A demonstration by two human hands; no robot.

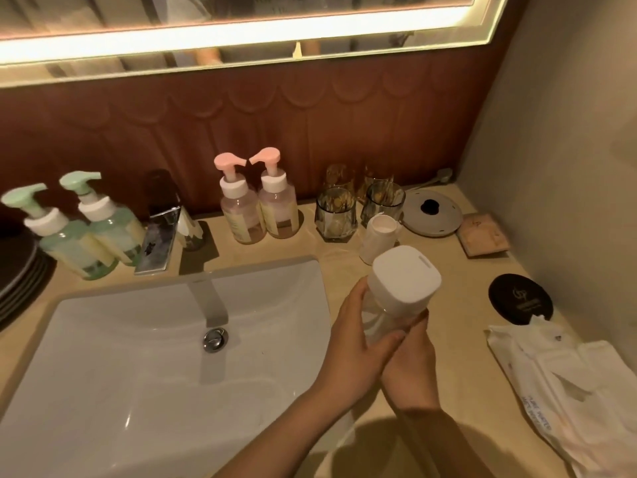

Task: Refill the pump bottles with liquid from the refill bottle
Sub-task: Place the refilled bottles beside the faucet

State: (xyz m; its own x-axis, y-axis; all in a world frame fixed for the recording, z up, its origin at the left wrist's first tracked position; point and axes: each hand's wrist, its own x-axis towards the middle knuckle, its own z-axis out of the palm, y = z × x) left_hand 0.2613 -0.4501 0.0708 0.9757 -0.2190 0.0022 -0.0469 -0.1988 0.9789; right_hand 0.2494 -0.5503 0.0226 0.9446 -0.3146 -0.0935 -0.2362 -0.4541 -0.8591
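Left hand (355,339) and right hand (412,360) both grip a capped clear bottle (401,288) right of centre above the tabletop (458,267); pump bottles (241,212), upper left and centre, pumps on: refilling apparently not started.

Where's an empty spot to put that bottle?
The bottle could go on bare counter between the sink rim and the black coaster, behind the wipes pack. The back wall is crowded: pump bottles, glasses, small white bottle.
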